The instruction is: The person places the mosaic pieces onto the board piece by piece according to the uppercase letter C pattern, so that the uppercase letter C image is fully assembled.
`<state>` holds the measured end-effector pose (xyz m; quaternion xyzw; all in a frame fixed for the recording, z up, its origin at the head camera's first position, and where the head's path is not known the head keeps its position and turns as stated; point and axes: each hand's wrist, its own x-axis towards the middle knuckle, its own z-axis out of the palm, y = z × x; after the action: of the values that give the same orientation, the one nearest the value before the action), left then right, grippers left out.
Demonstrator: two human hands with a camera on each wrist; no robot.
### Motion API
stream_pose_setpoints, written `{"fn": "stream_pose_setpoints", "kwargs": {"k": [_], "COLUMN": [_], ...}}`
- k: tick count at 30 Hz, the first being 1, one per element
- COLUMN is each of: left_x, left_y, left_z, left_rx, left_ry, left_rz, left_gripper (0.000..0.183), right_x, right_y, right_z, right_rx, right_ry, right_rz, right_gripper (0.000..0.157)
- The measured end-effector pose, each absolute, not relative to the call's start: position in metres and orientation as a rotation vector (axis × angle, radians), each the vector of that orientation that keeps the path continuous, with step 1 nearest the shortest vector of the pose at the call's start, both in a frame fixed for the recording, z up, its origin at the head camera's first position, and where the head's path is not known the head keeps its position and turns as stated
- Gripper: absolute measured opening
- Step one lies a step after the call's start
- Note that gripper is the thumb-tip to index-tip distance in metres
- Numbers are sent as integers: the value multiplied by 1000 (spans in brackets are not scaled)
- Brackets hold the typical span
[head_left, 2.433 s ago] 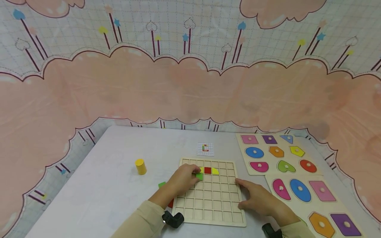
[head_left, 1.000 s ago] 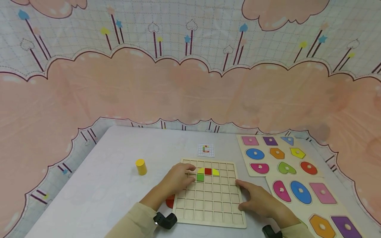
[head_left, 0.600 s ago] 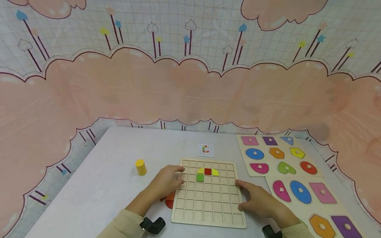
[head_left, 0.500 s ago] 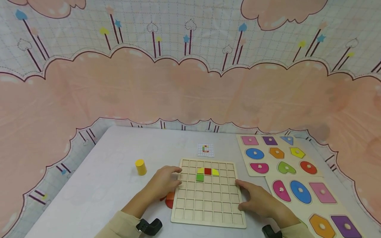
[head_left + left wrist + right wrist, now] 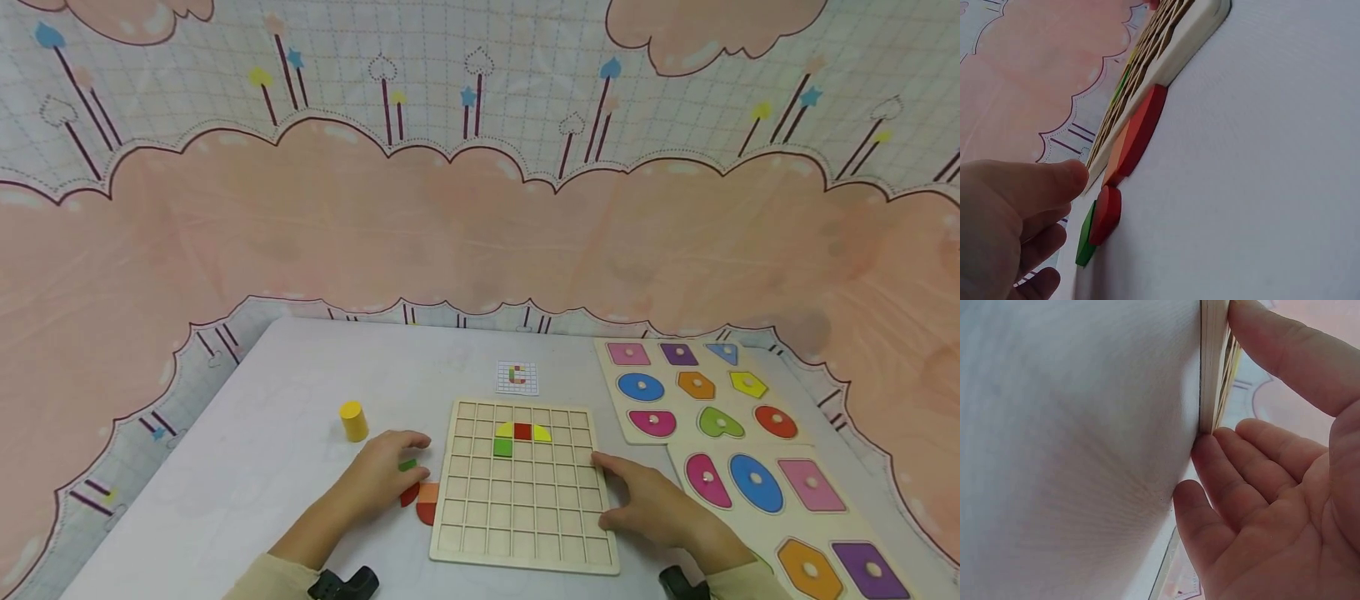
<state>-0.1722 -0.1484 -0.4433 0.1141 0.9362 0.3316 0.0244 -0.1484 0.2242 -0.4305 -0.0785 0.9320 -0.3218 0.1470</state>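
Observation:
A wooden grid board lies on the white table, with yellow, red and green blocks set in its upper cells. Left of it, my left hand hovers over loose pieces, thumb and fingers apart, gripping nothing. Under its fingertips shows a green block, beside a red curved piece. Against the board's left edge sit an orange block and a red rounded piece. My right hand touches the board's right edge with thumb and fingers; the right wrist view shows the fingers fairly straight.
A yellow cylinder stands left of the board. Behind the board lies a small pattern card. Two knobbed shape-puzzle boards occupy the right side, close to the right forearm. A patterned cloth hangs behind the table.
My left hand has let go of the green block in its cell and moved left and down, off the board to the loose pieces. The right hand has stayed at the board's edge.

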Motion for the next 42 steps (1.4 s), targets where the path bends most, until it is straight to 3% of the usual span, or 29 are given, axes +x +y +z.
{"fn": "stream_pose_setpoints", "kwargs": {"k": [42], "left_x": [-161], "left_y": [-174], "left_z": [-447], "left_rx": [265], "left_ry": [2884], "left_rz": [1031], "left_gripper": [28], "right_x": [-148], "right_y": [223], "right_z": [-427], "right_rx": [-197], "right_ry": [2669], "right_rz": [-929], "right_gripper": [84]}}
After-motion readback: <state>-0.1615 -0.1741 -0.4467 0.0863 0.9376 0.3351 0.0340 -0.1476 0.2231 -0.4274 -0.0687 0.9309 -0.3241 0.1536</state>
